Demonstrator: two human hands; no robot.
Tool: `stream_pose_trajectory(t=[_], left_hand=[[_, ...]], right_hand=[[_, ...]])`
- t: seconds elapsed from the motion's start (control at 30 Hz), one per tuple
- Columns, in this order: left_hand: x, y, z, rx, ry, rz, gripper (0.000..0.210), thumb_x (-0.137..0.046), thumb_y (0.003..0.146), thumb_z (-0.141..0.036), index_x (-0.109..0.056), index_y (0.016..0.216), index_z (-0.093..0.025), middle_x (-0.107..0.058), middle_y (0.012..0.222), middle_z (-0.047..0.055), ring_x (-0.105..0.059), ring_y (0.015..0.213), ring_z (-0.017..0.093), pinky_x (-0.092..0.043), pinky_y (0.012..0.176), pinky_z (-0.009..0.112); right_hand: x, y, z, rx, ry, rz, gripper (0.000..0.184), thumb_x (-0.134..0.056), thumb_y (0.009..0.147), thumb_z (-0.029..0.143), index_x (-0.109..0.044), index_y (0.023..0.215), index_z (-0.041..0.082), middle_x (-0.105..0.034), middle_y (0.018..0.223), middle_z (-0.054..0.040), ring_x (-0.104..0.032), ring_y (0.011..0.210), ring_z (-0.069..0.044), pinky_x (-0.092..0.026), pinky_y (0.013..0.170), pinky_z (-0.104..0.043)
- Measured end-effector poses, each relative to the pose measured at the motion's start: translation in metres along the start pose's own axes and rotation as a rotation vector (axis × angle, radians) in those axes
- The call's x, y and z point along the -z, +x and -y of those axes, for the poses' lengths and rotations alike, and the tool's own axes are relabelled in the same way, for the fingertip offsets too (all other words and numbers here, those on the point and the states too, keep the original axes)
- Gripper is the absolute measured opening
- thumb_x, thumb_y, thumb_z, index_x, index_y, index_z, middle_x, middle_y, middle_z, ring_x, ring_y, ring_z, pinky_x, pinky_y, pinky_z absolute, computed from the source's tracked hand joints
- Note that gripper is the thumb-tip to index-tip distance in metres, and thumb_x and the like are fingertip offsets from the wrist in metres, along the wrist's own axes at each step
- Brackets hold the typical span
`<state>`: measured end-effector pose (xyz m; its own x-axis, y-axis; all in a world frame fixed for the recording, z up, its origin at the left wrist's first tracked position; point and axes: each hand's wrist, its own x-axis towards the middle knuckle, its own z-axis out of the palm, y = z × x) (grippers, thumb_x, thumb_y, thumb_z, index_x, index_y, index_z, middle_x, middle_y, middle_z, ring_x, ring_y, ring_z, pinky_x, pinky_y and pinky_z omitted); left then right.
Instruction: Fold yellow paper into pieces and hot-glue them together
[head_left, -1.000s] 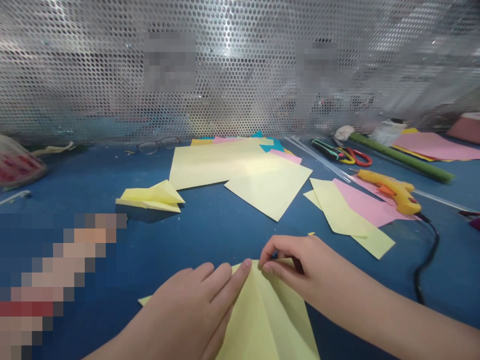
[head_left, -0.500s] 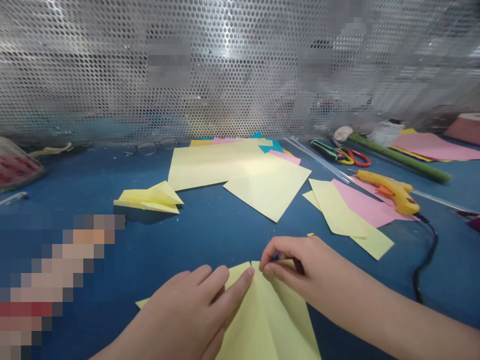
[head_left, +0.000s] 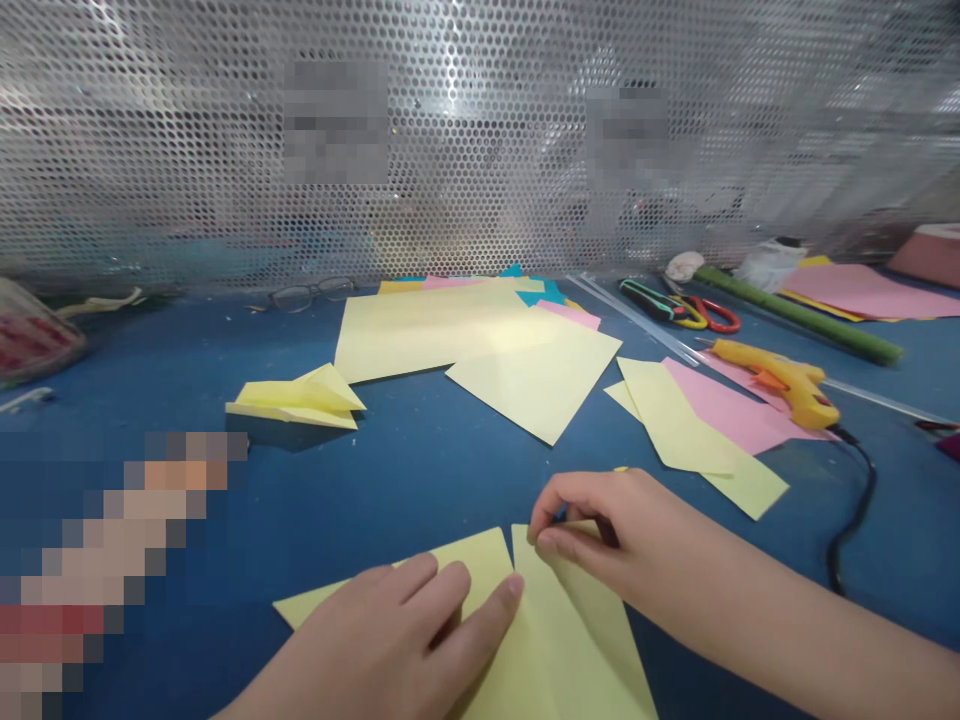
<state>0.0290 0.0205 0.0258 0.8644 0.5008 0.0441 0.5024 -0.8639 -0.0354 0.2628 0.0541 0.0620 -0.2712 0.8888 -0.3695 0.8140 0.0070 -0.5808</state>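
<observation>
A pale yellow sheet of paper lies in front of me, its flaps folded inward with a narrow slit between them at the top. My left hand rests on the left flap, closed, with bent fingers and one longer finger pressing down beside the slit. At the top of the right flap, my right hand pinches the paper edge between thumb and fingertips. A folded yellow paper plane sits farther off to the left.
Loose yellow sheets lie beyond my hands. To the right are a yellow glue gun with a black cord, red-handled scissors, a cutter and a green stem. A perforated metal panel stands behind. Blurred blocks cover the lower left.
My left hand has slid slightly right and toward me along the paper. The slit between the flaps has widened as my right hand shifted slightly right with the flap.
</observation>
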Motion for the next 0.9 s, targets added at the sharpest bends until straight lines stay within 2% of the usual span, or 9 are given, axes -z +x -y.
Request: stream_pose_trajectory(t=[0.13, 0.2, 0.27, 0.37, 0.47, 0.57, 0.67, 0.8, 0.9], left_hand=[[-0.008, 0.002, 0.002, 0.004, -0.028, -0.044, 0.063, -0.044, 0.081, -0.003, -0.040, 0.143, -0.016, -0.063, 0.087, 0.003, -0.057, 0.070, 0.019, -0.043, 0.058, 0.026], [-0.019, 0.000, 0.002, 0.018, -0.009, -0.065, 0.062, -0.047, 0.085, -0.011, -0.036, 0.146, -0.020, -0.062, 0.086, 0.002, -0.056, 0.070, 0.019, -0.040, 0.055, 0.025], [-0.031, -0.003, 0.002, 0.021, 0.025, -0.078, 0.067, -0.048, 0.089, -0.020, -0.024, 0.152, -0.024, -0.061, 0.088, 0.001, -0.055, 0.072, 0.021, -0.039, 0.056, 0.026], [-0.041, -0.007, 0.005, 0.025, 0.012, -0.079, 0.073, -0.043, 0.095, -0.044, -0.009, 0.156, -0.023, -0.060, 0.093, 0.004, -0.054, 0.076, 0.024, -0.040, 0.060, 0.029], [-0.040, -0.009, 0.010, 0.023, -0.069, -0.089, 0.082, -0.030, 0.093, -0.067, -0.007, 0.157, -0.023, -0.058, 0.097, 0.006, -0.051, 0.075, 0.024, -0.038, 0.056, 0.028], [-0.036, -0.008, 0.013, 0.058, -0.060, -0.099, 0.074, -0.034, 0.097, -0.056, -0.003, 0.157, -0.026, -0.059, 0.100, 0.006, -0.053, 0.075, 0.022, -0.038, 0.056, 0.026], [-0.035, -0.009, 0.014, 0.080, -0.010, -0.117, 0.073, -0.039, 0.098, -0.041, 0.000, 0.157, -0.028, -0.059, 0.098, 0.004, -0.055, 0.073, 0.021, -0.037, 0.054, 0.025], [-0.039, -0.011, 0.011, 0.060, -0.028, -0.152, 0.070, -0.039, 0.100, -0.038, -0.002, 0.157, -0.027, -0.062, 0.094, 0.003, -0.059, 0.075, 0.021, -0.041, 0.056, 0.026], [-0.040, -0.011, 0.010, 0.072, -0.065, -0.087, 0.065, -0.039, 0.102, -0.040, -0.006, 0.157, -0.028, -0.065, 0.101, 0.003, -0.063, 0.081, 0.021, -0.045, 0.064, 0.027]], right_hand=[[0.002, 0.000, 0.002, -0.031, -0.012, 0.002, 0.011, -0.059, 0.087, 0.018, -0.067, 0.083, 0.023, -0.046, 0.055, 0.0065, -0.038, 0.052, -0.011, -0.023, 0.049, -0.026], [0.003, -0.001, 0.001, -0.024, -0.007, 0.002, 0.011, -0.059, 0.087, 0.019, -0.067, 0.081, 0.023, -0.044, 0.054, 0.0069, -0.036, 0.051, -0.011, -0.023, 0.049, -0.026], [0.004, -0.002, -0.001, 0.006, 0.027, -0.006, 0.008, -0.060, 0.088, 0.025, -0.067, 0.083, 0.024, -0.044, 0.053, 0.0070, -0.037, 0.051, -0.011, -0.024, 0.050, -0.026], [0.006, -0.003, -0.005, 0.035, 0.109, 0.006, 0.014, -0.065, 0.085, 0.034, -0.067, 0.097, 0.027, -0.050, 0.058, 0.0068, -0.041, 0.053, -0.012, -0.028, 0.050, -0.025], [0.008, -0.002, -0.008, 0.056, 0.140, 0.012, 0.033, -0.066, 0.083, 0.028, -0.064, 0.116, 0.032, -0.052, 0.065, 0.0071, -0.043, 0.054, -0.011, -0.030, 0.050, -0.024], [0.008, -0.002, -0.009, 0.074, 0.127, -0.017, 0.047, -0.063, 0.085, 0.025, -0.057, 0.130, 0.035, -0.049, 0.064, 0.0077, -0.042, 0.052, -0.011, -0.029, 0.049, -0.023], [0.008, -0.002, -0.008, 0.063, 0.093, -0.014, 0.049, -0.062, 0.084, 0.026, -0.056, 0.132, 0.039, -0.051, 0.065, 0.0071, -0.046, 0.056, -0.013, -0.032, 0.052, -0.023], [0.008, -0.002, -0.008, 0.045, 0.080, 0.011, 0.049, -0.064, 0.081, 0.025, -0.061, 0.126, 0.042, -0.061, 0.074, 0.0044, -0.053, 0.067, -0.016, -0.040, 0.061, -0.026], [0.008, -0.002, -0.009, 0.050, 0.089, 0.030, 0.047, -0.064, 0.079, 0.023, -0.063, 0.123, 0.040, -0.063, 0.076, 0.0039, -0.052, 0.066, -0.016, -0.040, 0.061, -0.026]])
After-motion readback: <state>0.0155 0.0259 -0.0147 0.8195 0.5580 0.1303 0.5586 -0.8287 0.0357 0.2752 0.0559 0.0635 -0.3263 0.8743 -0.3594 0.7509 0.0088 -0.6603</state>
